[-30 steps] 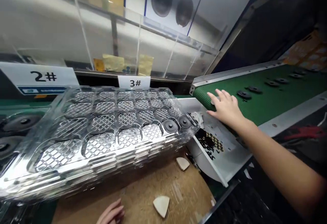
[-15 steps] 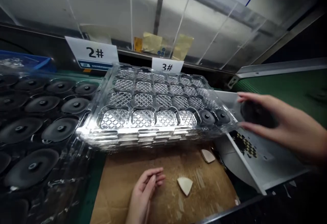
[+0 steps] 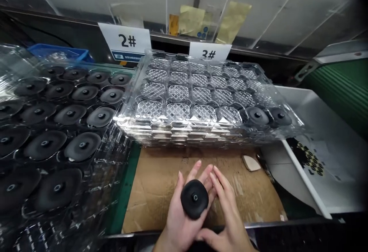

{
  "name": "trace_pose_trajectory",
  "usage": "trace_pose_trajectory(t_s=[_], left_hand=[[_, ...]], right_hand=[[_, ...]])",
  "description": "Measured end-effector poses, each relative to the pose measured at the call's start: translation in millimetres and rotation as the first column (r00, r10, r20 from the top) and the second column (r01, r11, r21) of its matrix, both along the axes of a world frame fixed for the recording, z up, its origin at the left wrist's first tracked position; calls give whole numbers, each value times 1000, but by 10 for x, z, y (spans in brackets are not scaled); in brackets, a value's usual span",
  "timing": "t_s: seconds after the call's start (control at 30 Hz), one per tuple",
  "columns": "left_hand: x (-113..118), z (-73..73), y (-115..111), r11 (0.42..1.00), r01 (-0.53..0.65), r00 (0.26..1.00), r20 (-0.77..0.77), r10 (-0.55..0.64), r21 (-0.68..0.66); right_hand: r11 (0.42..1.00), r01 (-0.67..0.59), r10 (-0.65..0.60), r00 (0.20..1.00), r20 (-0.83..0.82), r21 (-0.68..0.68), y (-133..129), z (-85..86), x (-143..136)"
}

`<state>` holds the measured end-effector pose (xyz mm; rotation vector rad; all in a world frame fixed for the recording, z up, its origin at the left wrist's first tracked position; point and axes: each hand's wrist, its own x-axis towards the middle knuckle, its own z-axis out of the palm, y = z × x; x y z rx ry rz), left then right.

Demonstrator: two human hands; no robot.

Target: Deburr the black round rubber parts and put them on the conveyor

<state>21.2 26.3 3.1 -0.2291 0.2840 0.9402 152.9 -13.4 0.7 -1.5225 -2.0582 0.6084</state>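
A black rounded disc part with a small central post [image 3: 194, 199] rests in the upturned palm of my left hand [image 3: 184, 221], whose fingers curl up loosely around it. My right hand [image 3: 228, 213] is just to the right, its fingers stretched out and its fingertips touching or nearly touching those of the left hand. Nothing shows in the right hand. Behind both hands stands a stack of clear plastic trays [image 3: 184, 127]. Two similar black discs sit in the front right pockets of the top tray, one of them a black disc [image 3: 258, 115]. Under the hands lies a brown cardboard sheet [image 3: 161, 183].
A cream rounded-triangle piece [image 3: 252, 163] lies on the cardboard. To the left are clear trays filled with black discs [image 3: 83, 145], with a blue bin [image 3: 61, 53] behind. At right stands a white bin [image 3: 342, 175]. Paper signs [image 3: 126, 42] stand behind the stack.
My right hand came from the white bin at the right to beside my left hand. The black disc it held is now in my left palm. One cream piece is out of sight.
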Motion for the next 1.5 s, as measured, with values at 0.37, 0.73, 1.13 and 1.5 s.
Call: trace_pose_trajectory(t_s=[0.37,0.73,1.13,1.5], left_hand=[[80,110,-175,979,40,951,-308,24,201],[-107,-146,-432,885,438,886,-243,-395,159],[-154,-293,-477,1000,-15,913,-407,18,9],[-258,-345,-497,996,-68,875,-475,89,62]], right_hand=[[994,-84,75,989,-124,-69,46,235,168],[942,-264,260,964,-46,-208,-157,24,572],[975,195,-185,977,102,-102,64,-695,663],[986,62,-73,995,-64,-152,-212,-567,403]])
